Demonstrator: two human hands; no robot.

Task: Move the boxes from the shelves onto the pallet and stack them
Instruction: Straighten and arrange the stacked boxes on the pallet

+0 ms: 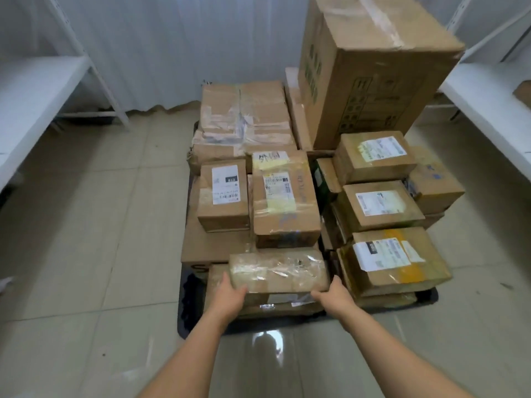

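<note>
I see my left hand point(233, 289) and right hand point(333, 293) gripping the ends of a flat, tape-wrapped brown cardboard box point(278, 270), long axis crosswise, at the black pallet point(192, 300) front edge; fingertips hidden beneath.

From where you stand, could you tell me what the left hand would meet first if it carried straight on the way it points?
The left hand already touches the near end of the taped parcel. Past that, probably the box with the yellow tape, though depth is unclear.
</note>
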